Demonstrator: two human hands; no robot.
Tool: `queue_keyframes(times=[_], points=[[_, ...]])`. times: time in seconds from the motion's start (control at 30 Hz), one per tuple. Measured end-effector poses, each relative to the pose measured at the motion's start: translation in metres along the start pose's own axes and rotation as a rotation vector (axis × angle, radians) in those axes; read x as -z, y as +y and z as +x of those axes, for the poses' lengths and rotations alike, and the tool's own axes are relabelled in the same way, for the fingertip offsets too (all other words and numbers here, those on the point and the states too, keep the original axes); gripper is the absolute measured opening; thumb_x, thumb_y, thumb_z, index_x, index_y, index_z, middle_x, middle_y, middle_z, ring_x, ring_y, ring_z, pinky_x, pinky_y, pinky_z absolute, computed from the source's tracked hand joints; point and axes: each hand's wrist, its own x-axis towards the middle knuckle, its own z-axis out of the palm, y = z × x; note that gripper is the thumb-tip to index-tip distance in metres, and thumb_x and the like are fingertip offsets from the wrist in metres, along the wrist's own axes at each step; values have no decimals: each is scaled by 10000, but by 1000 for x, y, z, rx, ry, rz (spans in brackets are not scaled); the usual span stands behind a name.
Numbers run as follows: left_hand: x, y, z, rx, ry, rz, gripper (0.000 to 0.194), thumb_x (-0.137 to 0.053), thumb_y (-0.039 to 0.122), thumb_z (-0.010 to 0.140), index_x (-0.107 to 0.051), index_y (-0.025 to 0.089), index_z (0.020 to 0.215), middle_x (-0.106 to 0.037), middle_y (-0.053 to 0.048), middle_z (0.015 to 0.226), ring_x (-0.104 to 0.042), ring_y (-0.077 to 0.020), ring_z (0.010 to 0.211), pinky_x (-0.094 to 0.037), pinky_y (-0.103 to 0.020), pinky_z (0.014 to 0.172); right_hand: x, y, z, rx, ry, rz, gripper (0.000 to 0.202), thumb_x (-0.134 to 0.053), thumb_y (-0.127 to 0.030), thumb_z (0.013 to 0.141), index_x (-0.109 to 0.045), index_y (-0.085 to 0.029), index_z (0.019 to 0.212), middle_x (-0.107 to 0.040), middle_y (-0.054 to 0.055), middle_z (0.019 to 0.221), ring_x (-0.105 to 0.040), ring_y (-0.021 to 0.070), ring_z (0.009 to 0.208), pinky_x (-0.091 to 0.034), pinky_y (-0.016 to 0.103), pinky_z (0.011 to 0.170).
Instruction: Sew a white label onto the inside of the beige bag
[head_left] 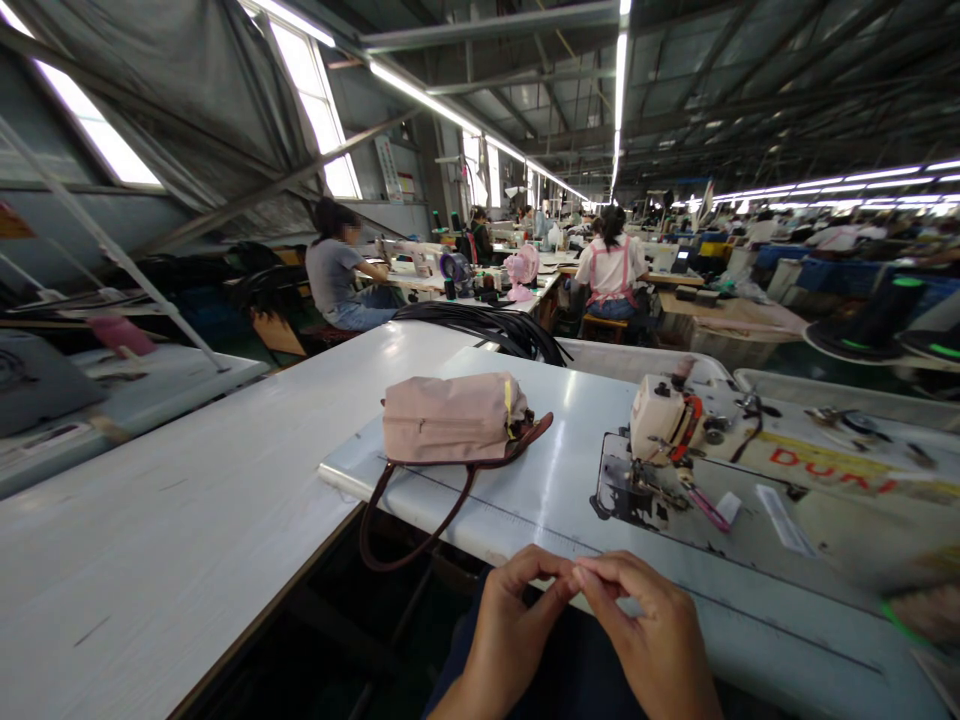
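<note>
Both my hands meet at the front edge of the sewing table. My left hand has thumb and forefinger pinched together, their tips against those of my right hand, which is pinched the same way. Whatever may be between the fingertips is too small to make out. Beyond my left hand, a pinkish-beige bag lies on its side, its zip facing me. One dark brown strap loops down over the table edge. The sewing machine head stands ahead of my right hand.
A pink-handled tool and a white paper strip lie beside the machine. A bundle of black strips rests at the table's far edge. A white table adjoins on the left. Co-workers sit at tables farther back.
</note>
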Motion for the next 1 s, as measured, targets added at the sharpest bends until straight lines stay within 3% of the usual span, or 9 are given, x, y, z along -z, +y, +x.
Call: queue_keyframes(times=[0.17, 0.37, 0.53, 0.8, 1.0], points=[[12, 7, 7, 44, -121, 42, 272, -655, 376, 809, -676, 186, 1003, -716, -54, 855, -639, -189, 810, -494, -279, 750, 7, 0, 9, -365, -168, 282, 297, -582, -438, 845, -688, -161, 824, -696, 37, 757, -634, 144, 716, -490, 229, 658], [16, 20, 9, -102, -166, 210, 175, -572, 292, 876, -725, 221, 927, -710, -29, 836, -640, -161, 799, -476, -245, 758, 9, 10, 17, -504, -288, 481, 359, -651, -468, 783, -711, -117, 835, -717, 68, 754, -642, 131, 684, -488, 209, 618], [17, 25, 12, -221, -199, 351, 203, -502, 236, 911, -702, 202, 913, -668, -49, 851, -626, -158, 798, -468, -236, 743, 7, 12, 17, -566, -296, 590, 335, -683, -445, 762, -712, -116, 817, -728, 75, 725, -670, 146, 687, -502, 216, 607], [14, 14, 14, -391, -229, 724, 208, -392, 216, 949, -596, 176, 938, -619, -69, 903, -537, -188, 821, -387, -320, 782, -4, 18, 15, -669, -244, 694, 351, -708, -448, 740, -675, -102, 790, -720, 70, 721, -683, 142, 668, -529, 212, 587], [10, 10, 16, -425, -192, 789, 211, -356, 177, 947, -564, 161, 922, -597, -84, 900, -516, -203, 829, -361, -349, 785, -17, 22, 11, -704, -133, 899, 299, -836, -306, 604, -637, -130, 741, -707, 9, 707, -652, 100, 604, -541, 215, 615]])
